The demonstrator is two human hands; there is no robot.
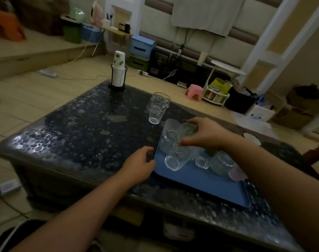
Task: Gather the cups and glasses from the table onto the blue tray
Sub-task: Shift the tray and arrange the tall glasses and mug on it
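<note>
The blue tray lies on the dark table at the right. Several clear glasses stand on its far half, among them one at the front left and a small one. A pale pink cup sits at the tray's right side. My right hand is over the far glasses, fingers wrapped around a clear glass. My left hand grips the tray's left edge. One tall clear glass stands on the table beyond the tray.
A black holder with a stack of paper cups stands at the table's far corner. A white dish lies past my right forearm. Beyond the table are a pink stool, storage boxes and cables on the floor.
</note>
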